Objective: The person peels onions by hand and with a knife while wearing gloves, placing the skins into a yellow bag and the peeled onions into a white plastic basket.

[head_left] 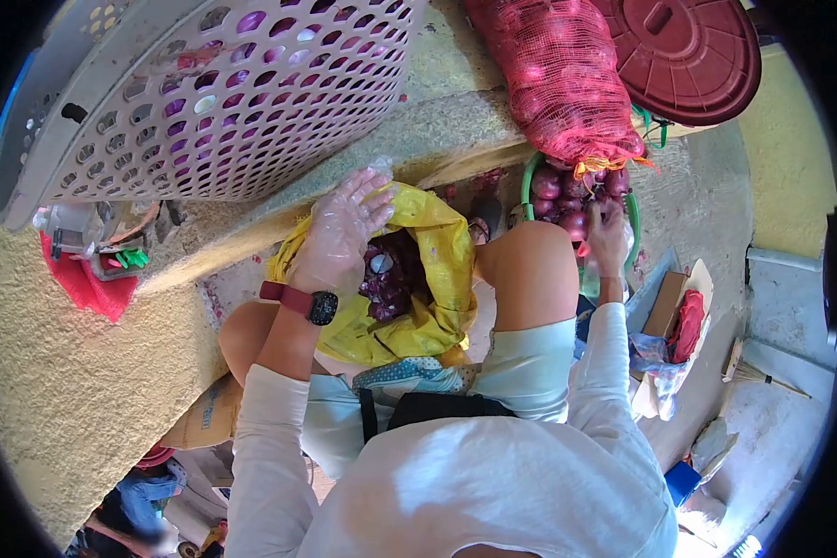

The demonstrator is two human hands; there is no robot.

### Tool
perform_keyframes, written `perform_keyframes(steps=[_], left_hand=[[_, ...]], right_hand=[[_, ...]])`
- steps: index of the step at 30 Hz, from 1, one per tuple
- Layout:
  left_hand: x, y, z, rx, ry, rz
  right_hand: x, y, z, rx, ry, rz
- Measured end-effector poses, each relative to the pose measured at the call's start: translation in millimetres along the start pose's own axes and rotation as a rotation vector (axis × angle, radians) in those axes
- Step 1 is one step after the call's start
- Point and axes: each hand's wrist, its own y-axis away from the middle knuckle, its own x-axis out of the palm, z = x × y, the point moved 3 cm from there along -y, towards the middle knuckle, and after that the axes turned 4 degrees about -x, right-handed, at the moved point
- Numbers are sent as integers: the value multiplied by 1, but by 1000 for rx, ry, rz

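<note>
My left hand (pixel 344 223), in a clear plastic glove, is over the left rim of an open yellow sack (pixel 446 242), fingers apart and holding nothing. Dark red onions (pixel 391 279) lie inside the sack, between my knees. To the right, my right hand (pixel 607 232) reaches down among red onions (pixel 547 183) in a green-rimmed container (pixel 527 181). Its fingers are bent against the onions, and whether one is gripped is hard to make out. A red mesh bag full of onions (pixel 567 84) rests just above that container.
A large perforated basket (pixel 251 102) with onions inside stands at upper left on a concrete ledge (pixel 446 126). At upper right is a dark red round lid (pixel 684 56). A small broom (pixel 763 375) lies at right. Another person (pixel 139 502) is at lower left.
</note>
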Motion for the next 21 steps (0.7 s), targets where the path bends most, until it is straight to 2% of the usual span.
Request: perform_keyframes(steps=[1, 3, 4, 6, 8, 10, 11, 12, 13, 14, 15, 16, 17, 18, 20, 21], left_hand=[[-1, 1, 0, 7, 4, 12], [-2, 3, -1, 16, 9, 16], [-1, 5, -1, 19, 7, 16], [0, 9, -3, 28, 6, 8], [1, 11, -4, 22, -4, 26], [-1, 10, -4, 18, 1, 40], [-3, 9, -4, 13, 7, 57], [-4, 8, -5, 16, 7, 53], [-6, 6, -5, 23, 12, 42], [-8, 5, -4, 28, 17, 31], [-10, 3, -3, 30, 19, 29], [-12, 1, -2, 33, -9, 34], [-13, -1, -2, 37, -36, 40], [-13, -1, -2, 37, -35, 38], [-10, -1, -2, -9, 53, 88], [-6, 3, -4, -11, 53, 88]], right_hand=[[0, -7, 7, 0, -1, 0], [2, -23, 29, -181, 38, -17], [0, -29, 44, -183, 35, -13], [7, -40, 68, -75, 270, 186], [27, -45, 49, -70, 226, 156], [33, -43, 38, -35, -41, 47], [48, -49, 3, 116, -224, 73], [12, -32, 37, 463, -415, 144], [8, -37, 12, 407, -658, 39], [24, -44, -13, 678, -1477, -210], [13, -41, -42, 515, -1325, -136], [10, -47, -83, 138, -1022, -224], [-52, -30, 13, 229, -1481, -276], [-87, -23, 70, 153, -1422, -200], [-134, -8, 139, -83, -1441, 78], [-146, -12, 143, -129, -1315, 40]])
